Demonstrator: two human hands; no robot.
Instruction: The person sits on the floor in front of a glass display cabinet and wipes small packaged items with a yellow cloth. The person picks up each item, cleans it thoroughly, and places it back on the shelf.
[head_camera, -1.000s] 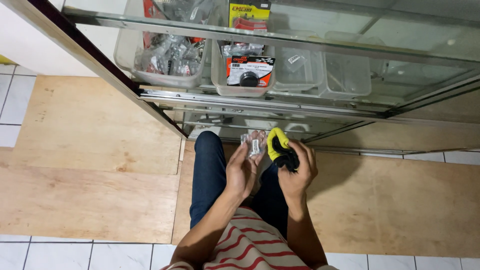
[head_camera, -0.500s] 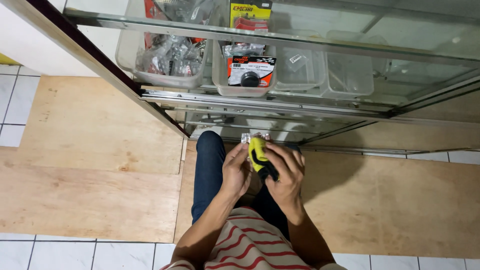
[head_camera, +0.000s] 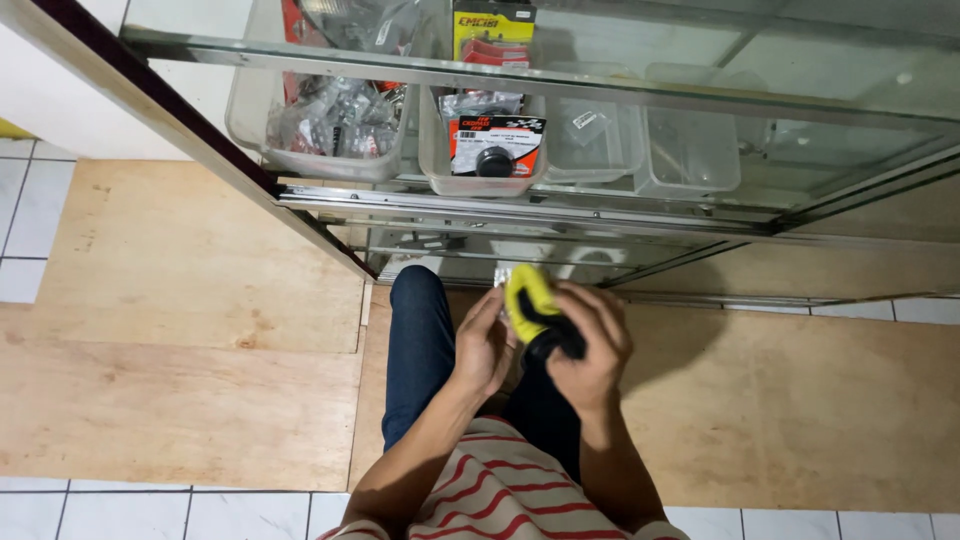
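My left hand (head_camera: 483, 343) holds a small clear plastic packet (head_camera: 503, 276), of which only the top edge shows. My right hand (head_camera: 588, 340) grips a yellow and black cloth (head_camera: 534, 306) and presses it over the packet, covering most of it. Both hands meet above my knees in dark blue jeans (head_camera: 415, 345), in front of a glass display cabinet (head_camera: 560, 215).
Clear plastic bins (head_camera: 320, 130) on the cabinet shelf hold bagged small parts, and one bin (head_camera: 484, 150) holds a carded black round part. Further right two bins (head_camera: 690, 150) look nearly empty. Plywood sheets (head_camera: 180, 330) cover the tiled floor around me.
My right hand brought the yellow cloth from beside the packet onto it. The packet, plainly seen in my left hand a second ago, is now mostly covered.
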